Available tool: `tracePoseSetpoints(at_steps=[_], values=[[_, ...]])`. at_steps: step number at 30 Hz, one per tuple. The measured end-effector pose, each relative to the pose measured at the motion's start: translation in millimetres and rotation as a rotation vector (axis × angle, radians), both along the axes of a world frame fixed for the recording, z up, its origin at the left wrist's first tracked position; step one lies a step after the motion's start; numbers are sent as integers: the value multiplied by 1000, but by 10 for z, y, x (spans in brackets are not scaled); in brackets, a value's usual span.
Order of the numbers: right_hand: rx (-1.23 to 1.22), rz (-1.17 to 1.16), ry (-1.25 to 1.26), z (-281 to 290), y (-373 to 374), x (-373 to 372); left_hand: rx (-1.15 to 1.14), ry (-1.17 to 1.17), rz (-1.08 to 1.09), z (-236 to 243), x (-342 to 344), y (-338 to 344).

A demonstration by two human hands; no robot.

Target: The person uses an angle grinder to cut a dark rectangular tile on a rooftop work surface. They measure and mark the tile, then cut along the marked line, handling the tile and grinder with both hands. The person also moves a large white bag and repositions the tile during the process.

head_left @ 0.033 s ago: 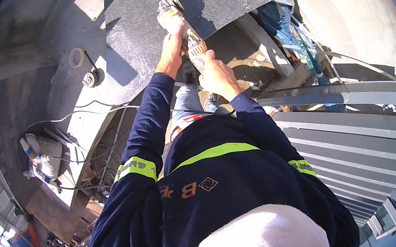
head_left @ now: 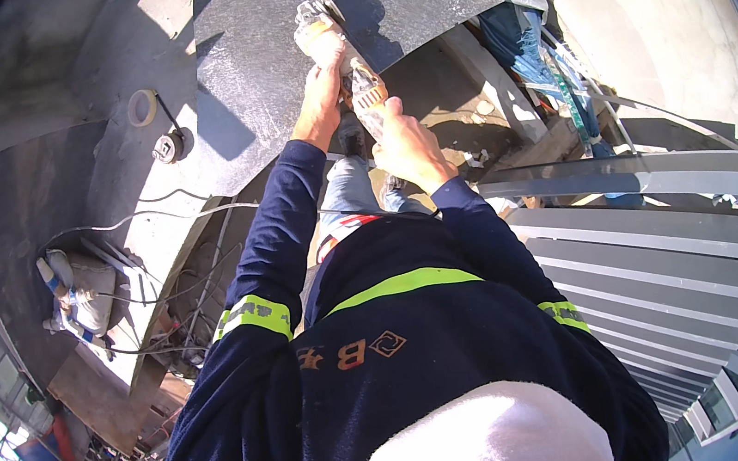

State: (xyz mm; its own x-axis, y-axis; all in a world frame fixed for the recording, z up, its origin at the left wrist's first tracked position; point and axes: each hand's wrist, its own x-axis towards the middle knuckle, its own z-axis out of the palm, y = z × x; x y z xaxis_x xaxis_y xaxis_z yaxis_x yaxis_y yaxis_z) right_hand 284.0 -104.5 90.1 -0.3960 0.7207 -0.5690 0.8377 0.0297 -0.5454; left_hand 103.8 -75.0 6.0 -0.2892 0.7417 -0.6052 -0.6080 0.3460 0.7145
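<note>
An angle grinder (head_left: 366, 91), dusty and orange-grey, lies between both my hands over a dark grey slab (head_left: 261, 81). My left hand (head_left: 324, 87) wraps round its front part, close behind the head. My right hand (head_left: 412, 145) is closed round the rear of the body, nearest to me. The grinder's disc (head_left: 324, 3) stands on edge at the slab's surface; whether it touches cannot be made out. Pale dust marks the slab around it, and the grinder's shadow falls to the right of the disc.
A tape roll (head_left: 142, 108) and a round tape measure (head_left: 168, 148) lie to the left. Dusty power tools (head_left: 79, 292) and cables rest farther left. Grey metal beams (head_left: 641, 241) stand at my right, and blue sheeting (head_left: 516, 38) hangs beyond the slab's right corner.
The pale cable left of my left forearm hangs slightly lower. My hands and the grinder stay practically in the same place.
</note>
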Motion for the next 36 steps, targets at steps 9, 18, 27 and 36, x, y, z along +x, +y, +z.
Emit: tracePoseSetpoints(at_steps=[9,18,27,36], values=[[26,-2,-10,-80,-43,16,11,44,-14,-114,4,-14],[90,18,58,-219,189,-174,-3,28,36,-221,-165,260],[51,7,19,-58,-113,77,157,-194,45,-136,321,-221],[48,20,42,37,-122,120,97,-130,57,-100,351,-237]])
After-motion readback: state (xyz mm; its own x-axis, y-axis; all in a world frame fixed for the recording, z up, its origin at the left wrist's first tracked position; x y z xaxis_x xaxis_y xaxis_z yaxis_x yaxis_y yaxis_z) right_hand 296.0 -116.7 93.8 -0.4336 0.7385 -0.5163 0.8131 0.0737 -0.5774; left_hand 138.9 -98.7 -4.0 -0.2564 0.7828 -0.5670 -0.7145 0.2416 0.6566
